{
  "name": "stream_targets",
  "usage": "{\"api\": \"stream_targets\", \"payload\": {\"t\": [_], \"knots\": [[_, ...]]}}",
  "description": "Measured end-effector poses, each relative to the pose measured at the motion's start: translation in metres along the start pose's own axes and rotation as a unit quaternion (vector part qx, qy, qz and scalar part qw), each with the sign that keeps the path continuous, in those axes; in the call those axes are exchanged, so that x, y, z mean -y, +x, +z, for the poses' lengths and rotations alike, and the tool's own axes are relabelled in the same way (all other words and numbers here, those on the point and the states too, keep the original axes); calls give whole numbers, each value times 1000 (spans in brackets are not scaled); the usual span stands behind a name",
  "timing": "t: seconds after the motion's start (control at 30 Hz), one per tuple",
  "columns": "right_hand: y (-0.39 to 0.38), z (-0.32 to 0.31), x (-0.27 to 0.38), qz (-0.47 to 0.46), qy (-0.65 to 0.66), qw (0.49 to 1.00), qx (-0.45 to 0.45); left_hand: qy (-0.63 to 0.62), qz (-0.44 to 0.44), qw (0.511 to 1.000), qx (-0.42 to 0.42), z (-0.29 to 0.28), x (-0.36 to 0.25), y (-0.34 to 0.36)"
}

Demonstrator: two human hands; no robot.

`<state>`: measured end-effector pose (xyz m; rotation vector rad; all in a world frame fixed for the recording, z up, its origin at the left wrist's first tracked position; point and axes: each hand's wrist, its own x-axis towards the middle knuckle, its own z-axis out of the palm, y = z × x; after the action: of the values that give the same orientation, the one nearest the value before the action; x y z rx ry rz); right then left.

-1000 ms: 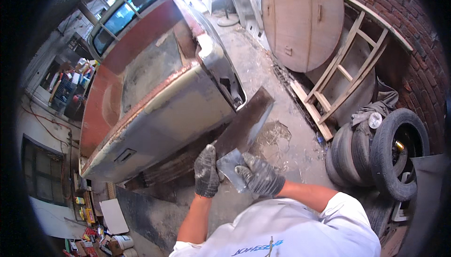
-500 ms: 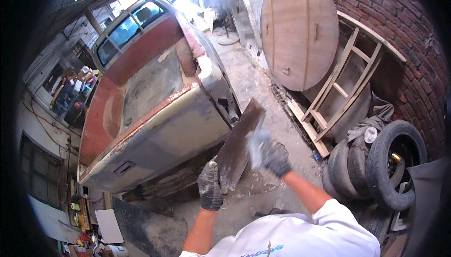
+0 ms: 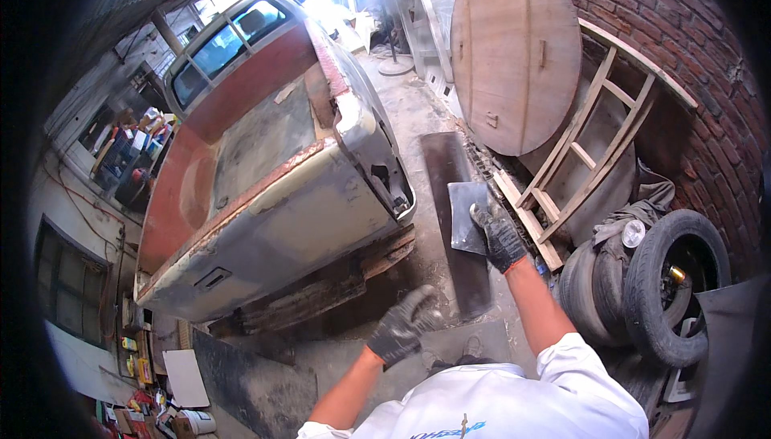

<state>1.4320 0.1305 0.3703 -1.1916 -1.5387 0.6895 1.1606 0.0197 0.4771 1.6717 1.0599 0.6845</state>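
My right hand (image 3: 499, 236), in a dark work glove, grips a small flat grey metal sheet (image 3: 466, 212) and holds it out over a long dark metal panel (image 3: 454, 214) lying on the concrete floor. My left hand (image 3: 403, 326), also gloved, hangs lower with its fingers loosely spread and nothing in it. A stripped pickup truck body (image 3: 273, 174), with red primer and bare grey patches, stands just left of both hands, its rear corner close to the panel.
A round wooden tabletop (image 3: 514, 53) and a wooden frame (image 3: 594, 142) lean on the brick wall at right. Stacked tyres (image 3: 658, 286) stand at lower right. A dark sheet (image 3: 249, 375) lies on the floor at lower left. Shelves with clutter line the left wall.
Both hands held the grey sheet together a second ago. The left hand has let go and dropped back; the right hand has carried the sheet forward and to the right over the dark panel.
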Motion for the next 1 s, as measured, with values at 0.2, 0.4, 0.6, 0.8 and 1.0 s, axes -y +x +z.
{"api": "stream_targets", "payload": {"t": [0.2, 0.4, 0.6, 0.8, 1.0], "knots": [[10, -24, 104, -129, -133, 949, 254, -350, -144, 923, -65, -85, -22, 12], [-19, -45, 60, -108, -184, 970, 118, -254, -202, 942, -83, -61, -38, -7], [-60, -90, -32, 240, -127, 941, -202, -351, -118, 914, -166, -49, -52, -32], [-68, -3, 51, -107, -567, 817, -13, -264, -81, 952, -128, -25, -47, -24], [-42, -9, 77, 122, -139, 976, -114, -249, -111, 952, -136, -20, -41, -13]]}}
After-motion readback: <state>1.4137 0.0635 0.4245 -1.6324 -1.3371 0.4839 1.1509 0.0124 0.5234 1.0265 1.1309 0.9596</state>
